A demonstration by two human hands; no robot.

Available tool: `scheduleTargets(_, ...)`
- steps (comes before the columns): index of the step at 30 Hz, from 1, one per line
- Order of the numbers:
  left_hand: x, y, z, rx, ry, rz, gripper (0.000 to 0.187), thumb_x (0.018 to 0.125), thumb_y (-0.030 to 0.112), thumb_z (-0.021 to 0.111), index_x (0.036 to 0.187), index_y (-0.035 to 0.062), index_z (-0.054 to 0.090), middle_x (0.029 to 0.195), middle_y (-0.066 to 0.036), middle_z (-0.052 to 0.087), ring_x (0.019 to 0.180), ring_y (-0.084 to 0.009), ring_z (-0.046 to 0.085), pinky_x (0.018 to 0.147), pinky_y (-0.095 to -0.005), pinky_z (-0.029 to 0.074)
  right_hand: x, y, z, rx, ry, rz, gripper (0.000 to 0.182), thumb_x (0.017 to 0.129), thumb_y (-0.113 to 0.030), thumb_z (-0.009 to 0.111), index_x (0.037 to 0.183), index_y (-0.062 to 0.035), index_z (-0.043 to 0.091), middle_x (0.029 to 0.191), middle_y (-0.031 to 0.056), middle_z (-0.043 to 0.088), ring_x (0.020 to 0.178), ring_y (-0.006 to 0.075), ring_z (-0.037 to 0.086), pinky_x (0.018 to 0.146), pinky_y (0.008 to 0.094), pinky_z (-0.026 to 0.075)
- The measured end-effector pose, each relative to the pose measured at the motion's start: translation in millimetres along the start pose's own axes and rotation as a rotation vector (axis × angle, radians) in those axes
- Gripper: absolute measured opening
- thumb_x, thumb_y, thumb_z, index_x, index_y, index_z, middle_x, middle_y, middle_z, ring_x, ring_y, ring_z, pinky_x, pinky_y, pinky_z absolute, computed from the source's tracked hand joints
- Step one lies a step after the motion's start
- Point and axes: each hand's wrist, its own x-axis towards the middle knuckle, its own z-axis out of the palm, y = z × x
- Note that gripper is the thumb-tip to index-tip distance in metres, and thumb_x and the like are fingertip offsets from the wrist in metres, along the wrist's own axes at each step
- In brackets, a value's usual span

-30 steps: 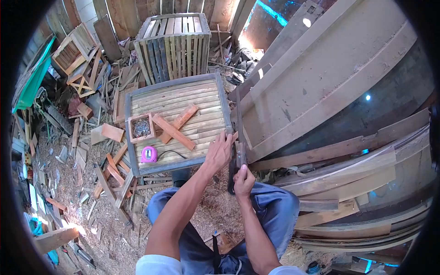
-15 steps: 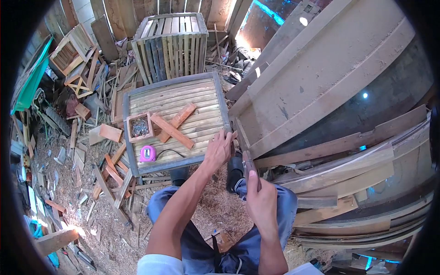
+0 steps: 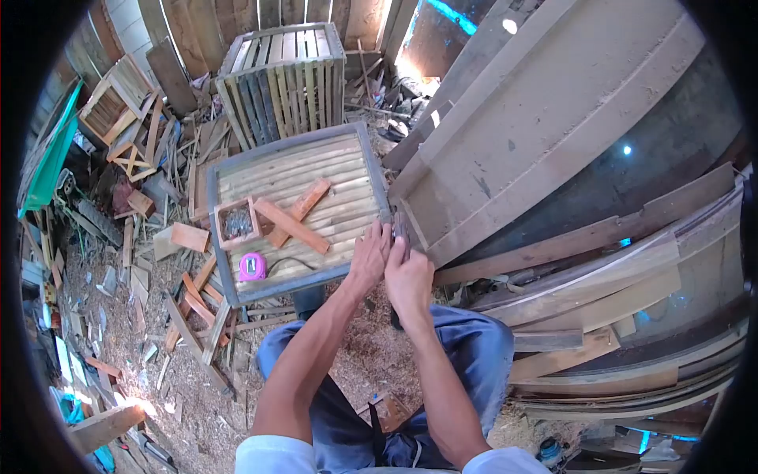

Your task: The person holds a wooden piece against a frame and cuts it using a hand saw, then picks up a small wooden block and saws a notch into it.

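A slatted wooden panel (image 3: 292, 182) with a grey frame lies in front of me. At its right edge my left hand (image 3: 369, 254) is closed, fingertips together on the frame; whatever they pinch is too small to make out. Right beside it, my right hand (image 3: 409, 280) grips what looks like a hammer (image 3: 401, 225), its head at the frame's edge and partly hidden. On the slats rest two crossed reddish wood pieces (image 3: 292, 225), a small wooden box (image 3: 237, 223) holding small metal bits like nails, and a pink tape measure (image 3: 253, 267).
Behind the panel stands a slatted crate (image 3: 284, 87). Long boards (image 3: 545, 126) lean at the right, above stacked planks (image 3: 592, 304). Wood scraps (image 3: 197, 316) and shavings cover the floor at left. A green sheet (image 3: 51, 154) hangs at far left.
My right hand has moved up and left with the hammer, from beside my knee to the panel's edge next to my left hand. The view has shifted slightly.
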Motion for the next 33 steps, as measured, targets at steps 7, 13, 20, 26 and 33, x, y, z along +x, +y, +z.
scheduleTargets(7,0,5,-11,0.018,0.040,0.064,0.048,0.088,0.015,0.048,0.136,0.0130,0.046,0.106,-0.016,0.048,0.099,-0.0333,0.055,0.075,-0.0497,0.047,-27,131,54,0.468,0.086,-0.158,0.045,0.102,-0.028,0.045,0.071,0.0030,0.055,0.053,0.0054,0.049,0.047,0.0147,0.046,0.047,0.0320,0.037)
scheduleTargets(13,3,10,-9,0.107,0.063,0.043,0.042,0.087,0.014,0.049,0.129,0.0112,0.047,0.106,-0.016,0.051,0.098,-0.0340,0.055,0.076,-0.0495,0.047,-26,82,1,0.313,-0.088,0.030,0.046,0.101,-0.032,0.043,0.081,0.0049,0.060,0.061,0.0207,0.056,0.058,0.0373,0.058,0.057,0.0453,0.043)
scheduleTargets(20,3,11,-9,0.085,0.074,-0.012,0.044,0.085,0.016,0.051,0.129,0.0149,0.049,0.102,-0.015,0.051,0.094,-0.0334,0.056,0.071,-0.0501,0.047,-67,10,-87,0.109,-0.199,0.107,0.050,0.101,-0.035,0.043,0.082,0.0064,0.062,0.069,0.0281,0.060,0.074,0.0469,0.062,0.065,0.0499,0.045)
scheduleTargets(26,3,16,-11,0.118,0.041,-0.031,0.044,0.085,0.017,0.054,0.129,0.0156,0.049,0.104,-0.016,0.050,0.094,-0.0344,0.056,0.073,-0.0493,0.049,-77,-24,-123,0.044,-0.227,0.133,0.051,0.101,-0.035,0.044,0.079,0.0077,0.062,0.066,0.0275,0.058,0.067,0.0433,0.059,0.062,0.0492,0.043)
scheduleTargets(33,5,9,-4,0.156,0.094,0.025,0.046,0.086,0.017,0.055,0.131,0.0148,0.047,0.105,-0.013,0.050,0.099,-0.0306,0.055,0.077,-0.0468,0.049,-64,-25,-108,-0.005,-0.196,0.097,0.052,0.100,-0.035,0.045,0.078,0.0089,0.061,0.064,0.0291,0.055,0.061,0.0441,0.051,0.060,0.0483,0.041)
